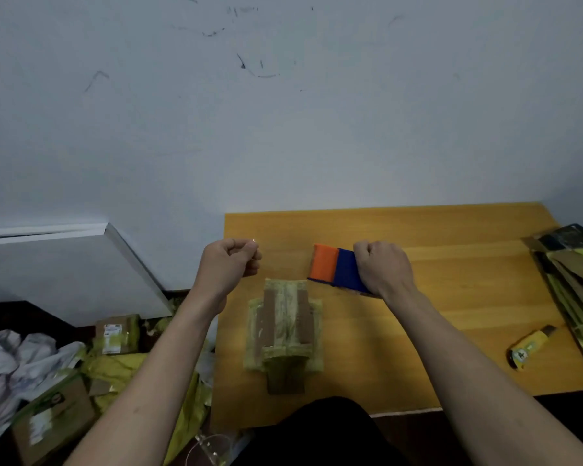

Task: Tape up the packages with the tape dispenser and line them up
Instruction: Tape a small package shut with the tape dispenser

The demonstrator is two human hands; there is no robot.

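Right hand (382,267) is curled tight round the tape dispenser (339,270), a blue and orange block held just above the bench (451,287), its orange end pointing left. Left hand (231,262) is raised level with it, well apart, thumb and fingertips pinched together; whether a clear strip of tape runs from them is too faint to tell. Both forearms reach forward from the near edge.

One package (285,326) lies on the bench below and between the two hands, wrapped in yellowish film with two brown tape strips running lengthwise. One yellow utility knife (527,346) lies near the right edge, beside a stack of flat packages (572,290) that overhangs that edge. Bare wood stretches behind the hands to the wall (283,112).

Left of the bench, on the floor, sit two brown boxes (117,332) among yellow wrapping (122,368).
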